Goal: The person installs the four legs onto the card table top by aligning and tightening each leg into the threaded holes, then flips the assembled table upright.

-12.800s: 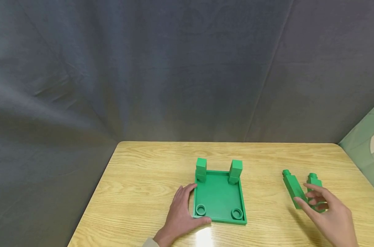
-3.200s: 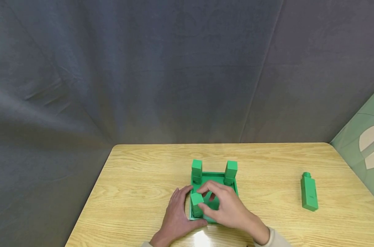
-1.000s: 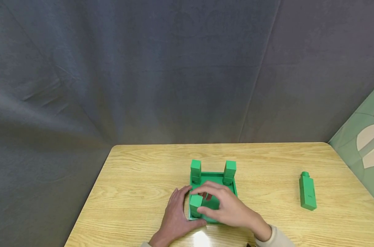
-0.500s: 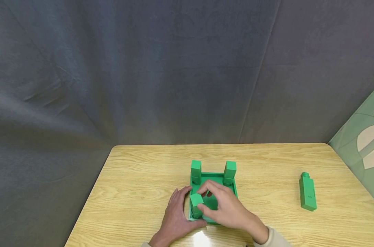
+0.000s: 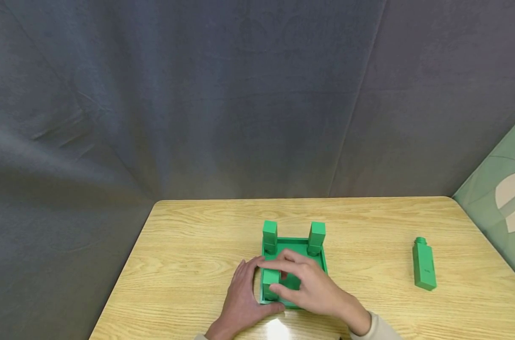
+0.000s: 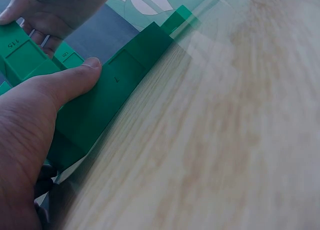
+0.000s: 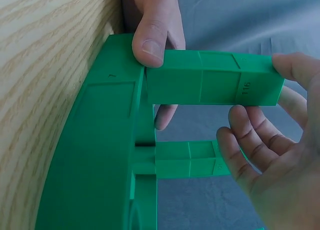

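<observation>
Left hand (image 5: 244, 298): gripping the near-left corner of the green tray (image 5: 292, 247), thumb along the near wall.
Far-left post (image 5: 270, 233): upright in its tray corner.
Near-left post (image 5: 271, 284): upright at its tray corner.
Right hand (image 5: 308, 284): pinching the near-left post by its upper end.
Far-right post (image 5: 316, 235): upright in its corner.
Loose post (image 5: 424, 268): lying on the bench (image 5: 367, 236), well apart from the tray, round stub pointing away.

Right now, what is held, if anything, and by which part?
Left hand: green square tray, near-left corner. Right hand: that corner's green rectangular post, near its top.
</observation>
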Tool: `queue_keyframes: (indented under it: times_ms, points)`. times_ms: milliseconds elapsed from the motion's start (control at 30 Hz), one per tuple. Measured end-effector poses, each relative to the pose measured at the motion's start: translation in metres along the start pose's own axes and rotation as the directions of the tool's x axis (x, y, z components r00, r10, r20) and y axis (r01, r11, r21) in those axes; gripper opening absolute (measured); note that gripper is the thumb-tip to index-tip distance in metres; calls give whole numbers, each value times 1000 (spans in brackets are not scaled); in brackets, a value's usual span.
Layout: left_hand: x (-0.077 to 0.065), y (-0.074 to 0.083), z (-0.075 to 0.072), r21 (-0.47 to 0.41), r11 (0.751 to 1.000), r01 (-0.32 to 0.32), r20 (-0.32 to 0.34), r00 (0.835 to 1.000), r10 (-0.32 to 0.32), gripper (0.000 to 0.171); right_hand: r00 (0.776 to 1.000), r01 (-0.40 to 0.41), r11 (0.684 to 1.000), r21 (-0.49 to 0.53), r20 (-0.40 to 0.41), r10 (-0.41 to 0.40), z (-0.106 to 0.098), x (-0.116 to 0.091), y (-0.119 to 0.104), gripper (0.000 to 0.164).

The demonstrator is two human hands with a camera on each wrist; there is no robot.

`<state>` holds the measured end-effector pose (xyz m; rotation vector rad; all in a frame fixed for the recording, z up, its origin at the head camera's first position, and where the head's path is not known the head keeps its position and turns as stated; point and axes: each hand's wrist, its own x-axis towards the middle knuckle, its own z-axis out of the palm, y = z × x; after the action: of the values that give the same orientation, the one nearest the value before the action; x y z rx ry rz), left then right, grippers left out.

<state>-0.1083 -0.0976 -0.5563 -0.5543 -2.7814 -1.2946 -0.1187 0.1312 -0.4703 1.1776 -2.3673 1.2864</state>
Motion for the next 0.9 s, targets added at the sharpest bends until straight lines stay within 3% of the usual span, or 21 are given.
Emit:
queue_keyframes:
  times_ms: [133,367,633,900]
  points:
    - [-1,1,-1,-6,1000,26,9,1000,-26,115,999,28,1000,-5,17,-28,-2,-1,0,43]
    - [-1,1,-1,-3,1000,18,-3,1000,-18,116,997,-43,999,9,64,42,-5,-2,-1,47]
    - [-1,0,0,-4,1000,-13,-12,1000,13,115,1000,-12,998,54,14,11,-2,-1,4,31]
    - [0,-1,-1,-5,1000,-2,-11,1000,2,115,996,-77,997,-1,-36,77,2,1,0,32]
